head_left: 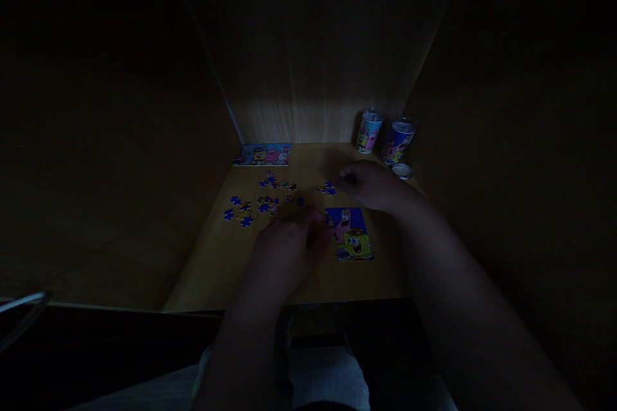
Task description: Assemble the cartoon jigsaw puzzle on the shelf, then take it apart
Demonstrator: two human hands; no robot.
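A partly joined jigsaw puzzle [355, 244] with a yellow square cartoon figure and a pink one lies flat on the wooden desk. My left hand [289, 241] is at its left edge, fingers bent with a gap between thumb and forefinger, and I make out nothing held there. Beyond the puzzle, my right hand [371, 183] hovers with curled fingers pressed together; whatever they may hold is hidden in the dark. Just left of it is a small group of loose puzzle pieces [326, 189]. More blue and yellow pieces [267, 205] are scattered on the left half.
A cartoon picture card [264, 155] lies against the back panel at the left. Two printed cans [369, 131] with clear tops stand at the back right, a round lid [402, 171] in front of them. Dark side panels enclose the desk [212, 276]. The light is very dim.
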